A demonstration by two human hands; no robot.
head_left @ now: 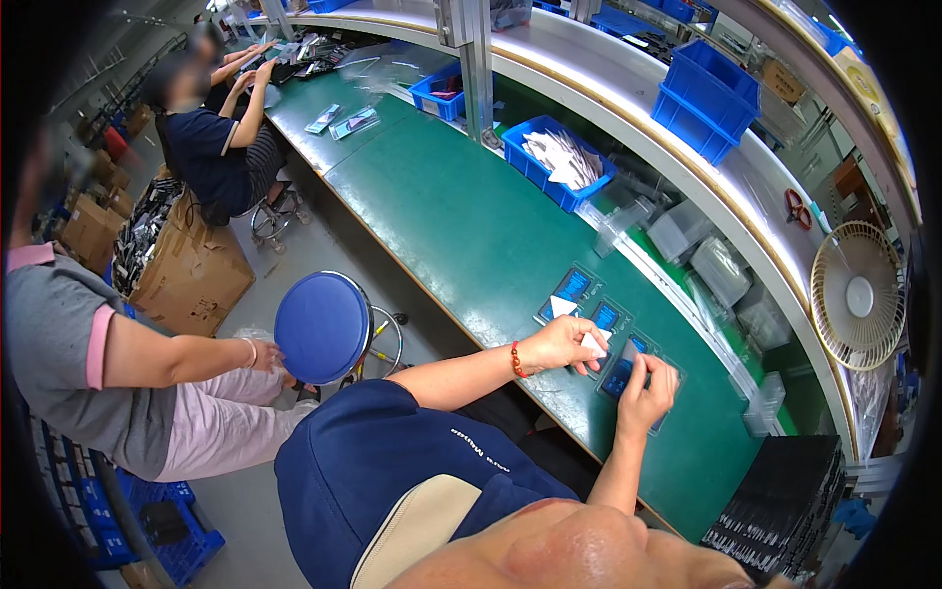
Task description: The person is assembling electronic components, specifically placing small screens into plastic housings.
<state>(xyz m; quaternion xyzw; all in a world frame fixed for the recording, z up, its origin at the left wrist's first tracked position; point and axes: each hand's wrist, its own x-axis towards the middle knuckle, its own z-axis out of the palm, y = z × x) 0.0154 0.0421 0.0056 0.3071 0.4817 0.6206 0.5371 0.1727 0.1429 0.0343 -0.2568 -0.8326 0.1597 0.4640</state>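
Here the left hand has its fingers closed on a small white piece, pinched at the tips above the green counter. A light grip near the edge should serve best, keeping the piece flat and unbent. The right hand sits just beside, fingers curled; whether they clasp anything, one cannot tell. Clear blue packs lie close by.

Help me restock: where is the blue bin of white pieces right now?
In the head view, the blue bin sits right of centre in the upper half, at the far edge of the green table, right of the metal post.
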